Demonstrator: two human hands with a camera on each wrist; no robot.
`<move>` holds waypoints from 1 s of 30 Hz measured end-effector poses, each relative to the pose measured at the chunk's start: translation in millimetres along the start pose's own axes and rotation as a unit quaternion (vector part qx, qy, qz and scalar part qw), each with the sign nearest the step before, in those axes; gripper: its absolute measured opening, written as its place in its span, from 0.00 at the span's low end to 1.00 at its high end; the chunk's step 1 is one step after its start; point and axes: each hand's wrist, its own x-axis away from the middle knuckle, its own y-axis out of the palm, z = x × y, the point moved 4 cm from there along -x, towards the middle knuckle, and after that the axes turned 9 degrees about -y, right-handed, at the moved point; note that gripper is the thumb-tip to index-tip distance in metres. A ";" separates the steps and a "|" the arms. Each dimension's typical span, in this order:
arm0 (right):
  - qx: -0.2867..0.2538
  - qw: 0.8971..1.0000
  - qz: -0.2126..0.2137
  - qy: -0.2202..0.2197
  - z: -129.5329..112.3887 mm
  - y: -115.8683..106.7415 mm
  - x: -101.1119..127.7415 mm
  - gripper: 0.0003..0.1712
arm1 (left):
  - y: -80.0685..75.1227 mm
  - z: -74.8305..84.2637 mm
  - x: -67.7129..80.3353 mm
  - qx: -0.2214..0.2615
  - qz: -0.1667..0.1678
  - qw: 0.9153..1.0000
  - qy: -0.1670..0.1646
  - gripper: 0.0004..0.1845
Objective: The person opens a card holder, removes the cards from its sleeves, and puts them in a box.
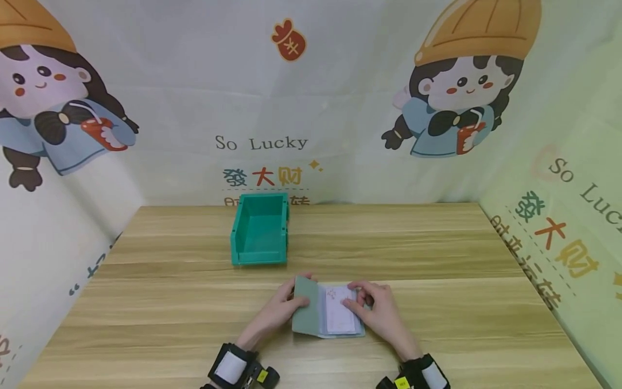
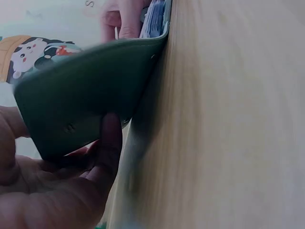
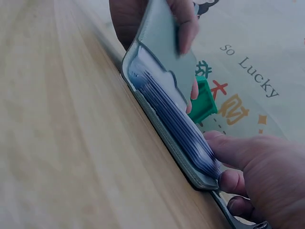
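Note:
A small sage-green card holder point(image 1: 306, 320) lies open low over the table, its front cover tilted up on the left. My left hand point(image 1: 284, 303) grips that cover, thumb on the inner face and fingers behind it. Inside is a thick stack of clear plastic sleeves point(image 3: 178, 124), and a white card point(image 1: 339, 313) with a small print shows on top. My right hand point(image 1: 382, 309) pinches the right edge of the sleeves, thumb on top and fingers curled beneath. A strap point(image 3: 224, 210) sticks out from the holder's back cover beside those fingers.
A teal plastic bin point(image 1: 259, 258) stands on the wooden table point(image 1: 413, 243) beyond the hands, slightly left. Printed cloth point(image 1: 194, 81) with cartoon figures and lettering hangs behind the table and along both sides.

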 end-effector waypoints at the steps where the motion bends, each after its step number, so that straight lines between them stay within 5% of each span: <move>1: 0.006 1.000 0.000 0.001 -0.6 0.5 0.6 0.13 | -1.4 -0.8 1.8 -0.007 0.006 1.000 0.006 0.33; 6: 0.027 0.999 0.005 0.023 -3.9 2.3 2.8 0.16 | -7.0 -3.3 8.7 -0.021 0.042 0.999 0.023 0.34; 11: 0.037 0.999 0.005 0.025 -7.7 4.7 5.0 0.19 | -10.3 -1.8 14.9 -0.077 0.115 0.990 0.029 0.37; 16: 0.048 0.999 0.006 0.025 -10.7 7.2 8.3 0.20 | -8.5 1.9 19.1 -0.159 0.167 0.972 0.043 0.38; 21: 0.049 0.998 0.007 0.039 -13.4 8.1 8.9 0.21 | -0.1 4.4 21.7 -0.239 0.215 0.944 0.070 0.31; 25: 0.052 0.997 0.003 0.052 -14.5 8.4 8.4 0.21 | 10.1 4.0 22.3 -0.271 0.212 0.934 0.092 0.19; 30: 0.057 0.997 -0.002 0.055 -15.5 8.6 7.0 0.21 | 20.8 3.0 21.8 -0.269 0.175 0.940 0.117 0.13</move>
